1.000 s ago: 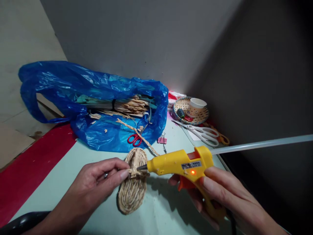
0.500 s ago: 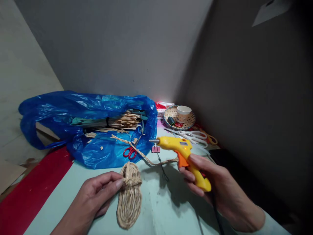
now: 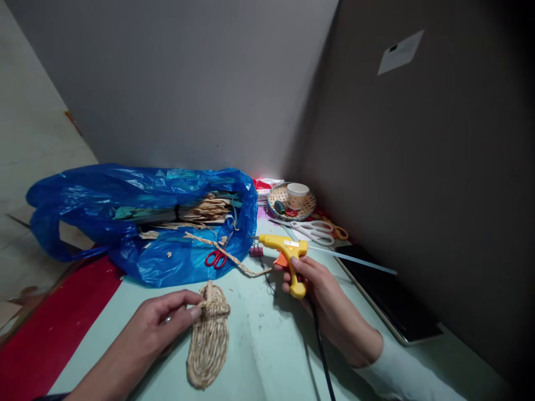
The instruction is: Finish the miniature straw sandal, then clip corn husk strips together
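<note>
A small woven straw slipper lies on the pale green table, with a braided strap across its upper part. My left hand pinches the strap's left end between thumb and fingertips. In my right hand is a yellow hot glue gun, held above the table with its nozzle pointing left. A finger rests by its orange trigger, and a long clear glue stick sticks out of its back. Behind the gun, a straw braid runs left onto a blue plastic bag.
The open blue bag holds bundles of dried straw, and red-handled scissors lie on it. Farther back are a woven basket with a white cup, and white scissors. A black tablet lies at right; the gun's cord trails downward.
My right hand has turned and moved left with the glue gun, bringing its glue stick into view. The camera view has swung right, showing the tablet. My left hand stays at the slipper's strap.
</note>
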Tool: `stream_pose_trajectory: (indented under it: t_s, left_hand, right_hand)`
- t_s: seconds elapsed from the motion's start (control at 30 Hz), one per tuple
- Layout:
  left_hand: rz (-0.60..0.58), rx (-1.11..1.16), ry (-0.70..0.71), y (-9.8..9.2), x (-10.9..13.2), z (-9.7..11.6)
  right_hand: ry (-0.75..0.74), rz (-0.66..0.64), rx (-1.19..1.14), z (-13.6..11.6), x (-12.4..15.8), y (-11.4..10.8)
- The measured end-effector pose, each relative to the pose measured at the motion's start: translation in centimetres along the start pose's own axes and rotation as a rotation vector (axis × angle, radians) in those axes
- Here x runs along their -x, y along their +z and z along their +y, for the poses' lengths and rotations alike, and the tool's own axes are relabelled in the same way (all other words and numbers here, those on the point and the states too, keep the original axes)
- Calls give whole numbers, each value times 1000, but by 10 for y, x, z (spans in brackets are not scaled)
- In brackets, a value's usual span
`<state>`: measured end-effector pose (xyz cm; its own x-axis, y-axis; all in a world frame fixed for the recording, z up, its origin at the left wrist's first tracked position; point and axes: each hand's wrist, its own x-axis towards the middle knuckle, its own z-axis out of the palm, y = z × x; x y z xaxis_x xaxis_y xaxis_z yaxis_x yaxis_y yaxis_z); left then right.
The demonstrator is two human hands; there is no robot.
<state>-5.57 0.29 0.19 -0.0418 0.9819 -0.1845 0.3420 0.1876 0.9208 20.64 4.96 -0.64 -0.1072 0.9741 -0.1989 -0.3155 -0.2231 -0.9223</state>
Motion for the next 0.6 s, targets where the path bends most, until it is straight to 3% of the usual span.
stream_pose_trajectory:
  t_s: [0.23, 0.4, 0.5, 0.6]
  left_hand:
    - [-9, 203, -42, -1, 12, 0]
    - [118, 528, -213, -12, 25, 0]
    - [185, 635, -329, -14, 30, -5]
    - [142, 677, -304, -11, 36, -11]
  right_hand:
    - [79, 51, 27, 7, 1, -17]
    - [35, -48, 173, 0, 6, -26]
    - [-61, -99, 598, -13, 6, -40]
    - [-173, -61, 1146, -27, 10, -51]
